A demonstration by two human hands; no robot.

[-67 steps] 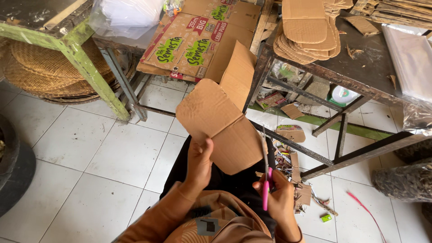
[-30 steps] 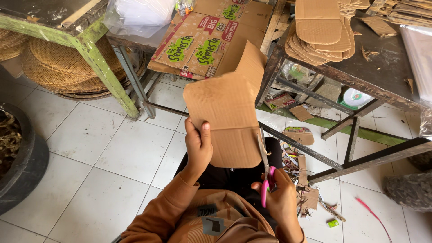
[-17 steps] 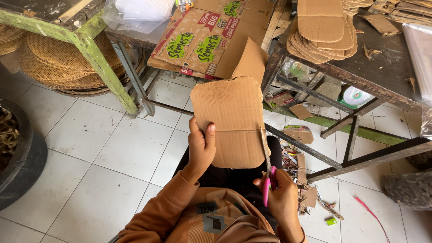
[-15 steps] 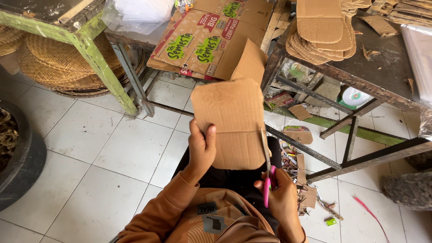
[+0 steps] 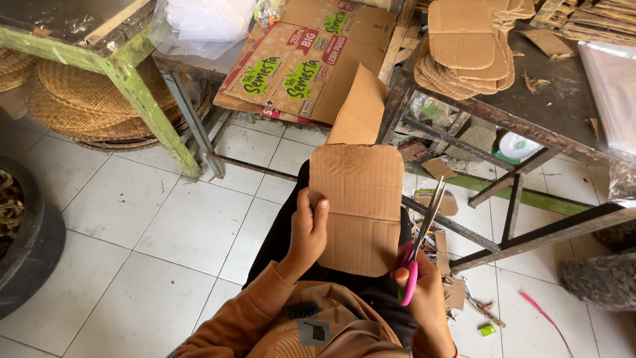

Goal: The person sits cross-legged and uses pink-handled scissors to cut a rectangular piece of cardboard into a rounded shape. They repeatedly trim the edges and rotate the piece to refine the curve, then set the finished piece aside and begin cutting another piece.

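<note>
Our left hand [image 5: 309,229] pinches the cardboard piece [image 5: 358,205] at its 9 o'clock edge, keeping it flat, while our right hand [image 5: 417,292] grips pink-handled scissors [image 5: 419,242] at 3 o'clock, blades nearly closed.

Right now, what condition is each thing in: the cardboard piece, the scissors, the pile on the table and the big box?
Cardboard piece: held upright, corners rounded, creased across the middle.
Left hand: gripping the piece's left edge.
Scissors: blades slightly open, pointing up beside the piece's right edge.
Right hand: closed around the pink handles.
Cut cardboard pile: stacked, fanned out on the table.
Printed carton: flattened, lying on a frame.
</note>
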